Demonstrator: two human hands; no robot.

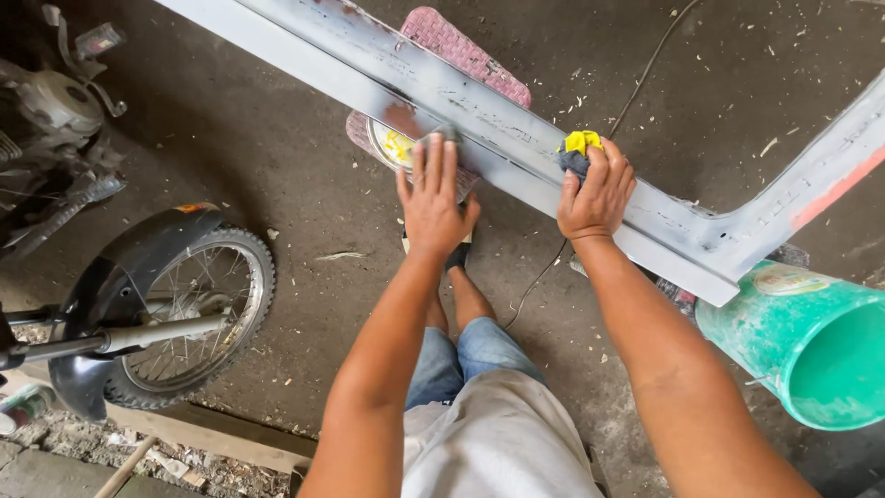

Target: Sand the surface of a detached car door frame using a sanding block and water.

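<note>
- My right hand (597, 195) is closed around a bunched yellow and grey rag (577, 150), pressing it on the near face of the long grey metal frame (516, 138).
- My left hand (433, 198) lies flat and open on the same frame, a little to the left of the rag, fingers spread, holding nothing.
- Judging by the surface, the frame looks dull and streaked around the rag, with rust spots toward its far left end and a red patch on the right arm, so much wiping seems left.
- Below the frame's corner stands a green bucket (811, 341).
- Behind the frame a pink stool (470, 55) shows.
</note>
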